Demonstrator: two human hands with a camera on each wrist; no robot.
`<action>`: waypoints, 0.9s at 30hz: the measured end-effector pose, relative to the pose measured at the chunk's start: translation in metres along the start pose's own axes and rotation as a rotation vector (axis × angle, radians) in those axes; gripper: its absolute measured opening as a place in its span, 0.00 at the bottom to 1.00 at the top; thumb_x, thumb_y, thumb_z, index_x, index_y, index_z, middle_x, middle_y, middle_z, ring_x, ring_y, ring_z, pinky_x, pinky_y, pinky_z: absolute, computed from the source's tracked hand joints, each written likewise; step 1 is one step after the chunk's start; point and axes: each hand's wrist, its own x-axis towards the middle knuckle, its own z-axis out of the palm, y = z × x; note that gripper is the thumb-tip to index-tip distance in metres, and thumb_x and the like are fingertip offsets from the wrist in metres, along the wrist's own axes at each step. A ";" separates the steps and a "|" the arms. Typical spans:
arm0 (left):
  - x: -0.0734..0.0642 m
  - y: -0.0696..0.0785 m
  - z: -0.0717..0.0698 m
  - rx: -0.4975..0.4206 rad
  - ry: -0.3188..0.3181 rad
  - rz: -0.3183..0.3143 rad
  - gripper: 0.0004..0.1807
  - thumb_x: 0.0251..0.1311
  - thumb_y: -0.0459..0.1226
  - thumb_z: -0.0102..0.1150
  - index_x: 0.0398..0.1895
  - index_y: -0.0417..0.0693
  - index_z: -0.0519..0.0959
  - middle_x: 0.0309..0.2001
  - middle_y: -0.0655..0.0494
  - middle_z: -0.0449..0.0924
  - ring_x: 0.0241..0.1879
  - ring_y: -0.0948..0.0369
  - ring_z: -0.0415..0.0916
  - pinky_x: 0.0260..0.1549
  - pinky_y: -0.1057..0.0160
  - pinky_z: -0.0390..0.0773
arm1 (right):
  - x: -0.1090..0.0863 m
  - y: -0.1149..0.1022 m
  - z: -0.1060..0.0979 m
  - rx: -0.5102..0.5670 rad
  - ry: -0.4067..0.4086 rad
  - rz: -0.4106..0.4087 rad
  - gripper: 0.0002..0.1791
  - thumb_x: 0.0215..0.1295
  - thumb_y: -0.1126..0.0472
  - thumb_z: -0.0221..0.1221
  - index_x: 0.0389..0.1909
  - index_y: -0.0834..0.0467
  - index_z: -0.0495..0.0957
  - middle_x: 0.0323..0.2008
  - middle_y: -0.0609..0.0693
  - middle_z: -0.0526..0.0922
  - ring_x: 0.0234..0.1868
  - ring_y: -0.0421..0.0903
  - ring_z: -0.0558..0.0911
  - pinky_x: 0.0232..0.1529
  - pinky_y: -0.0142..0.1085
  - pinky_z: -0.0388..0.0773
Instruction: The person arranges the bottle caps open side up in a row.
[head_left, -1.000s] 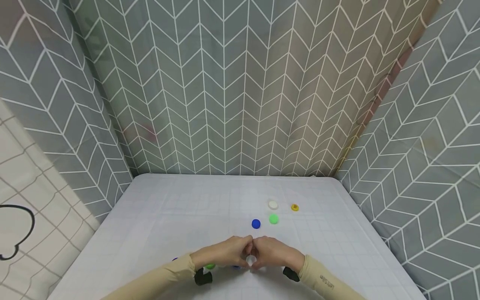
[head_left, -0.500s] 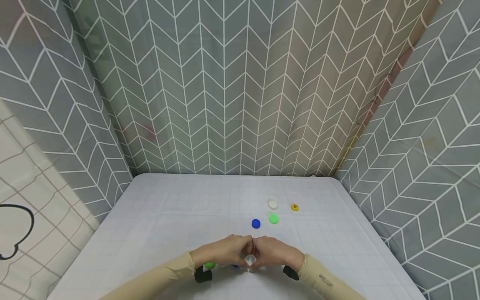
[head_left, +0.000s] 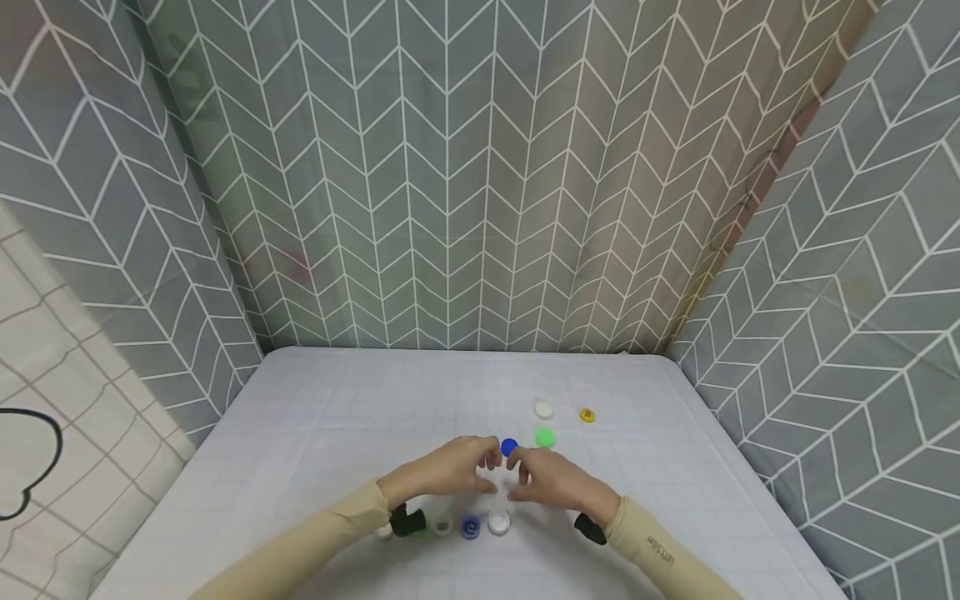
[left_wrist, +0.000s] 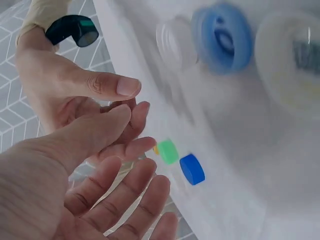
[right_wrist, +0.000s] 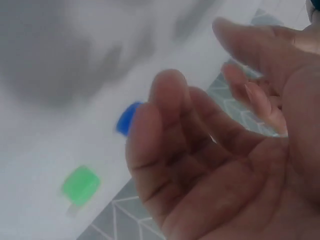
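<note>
My left hand (head_left: 448, 468) and right hand (head_left: 553, 478) face each other above the table, fingers loosely bent, holding nothing. Just nearer to me lies a white round piece (head_left: 498, 523), at the right end of a row. Beside it in the row sit a blue round piece with a raised swirl (head_left: 470, 526) and a pale round piece with a dark mark (head_left: 442, 524). Past the fingertips is a blue bottle cap (head_left: 509, 447), partly overlapped by the right hand in the right wrist view. A green cap (left_wrist: 168, 151) lies near it.
Farther back on the white table (head_left: 360, 400) are a white round cap (head_left: 543, 409) and a yellow cap (head_left: 587, 414). Another pale piece (head_left: 384, 532) shows beside the left wrist's black strap (head_left: 407, 521). Patterned curtains (head_left: 465, 167) enclose the back and sides.
Both hands have let go of the small whitish piece, which now lies at the row's end. They have moved forward and slightly apart, uncovering the row of round pieces.
</note>
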 end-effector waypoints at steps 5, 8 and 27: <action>0.014 -0.010 -0.004 -0.012 0.039 -0.019 0.18 0.50 0.43 0.72 0.41 0.54 0.75 0.37 0.62 0.80 0.40 0.65 0.77 0.39 0.69 0.75 | 0.004 0.013 -0.006 0.014 0.072 0.043 0.22 0.55 0.56 0.69 0.47 0.61 0.75 0.29 0.47 0.81 0.26 0.36 0.74 0.27 0.30 0.71; 0.024 -0.018 -0.004 -0.028 0.059 -0.037 0.18 0.50 0.42 0.72 0.42 0.53 0.76 0.36 0.62 0.80 0.39 0.65 0.76 0.38 0.68 0.75 | 0.009 0.021 -0.009 0.022 0.115 0.092 0.22 0.55 0.57 0.69 0.48 0.61 0.76 0.29 0.48 0.80 0.25 0.38 0.74 0.26 0.31 0.71; 0.062 -0.042 0.004 -0.105 -0.013 -0.180 0.24 0.46 0.39 0.74 0.48 0.46 0.79 0.34 0.58 0.80 0.32 0.64 0.74 0.35 0.65 0.75 | 0.039 0.043 0.000 0.185 0.137 0.206 0.23 0.55 0.65 0.68 0.51 0.67 0.75 0.24 0.50 0.78 0.18 0.40 0.76 0.21 0.32 0.73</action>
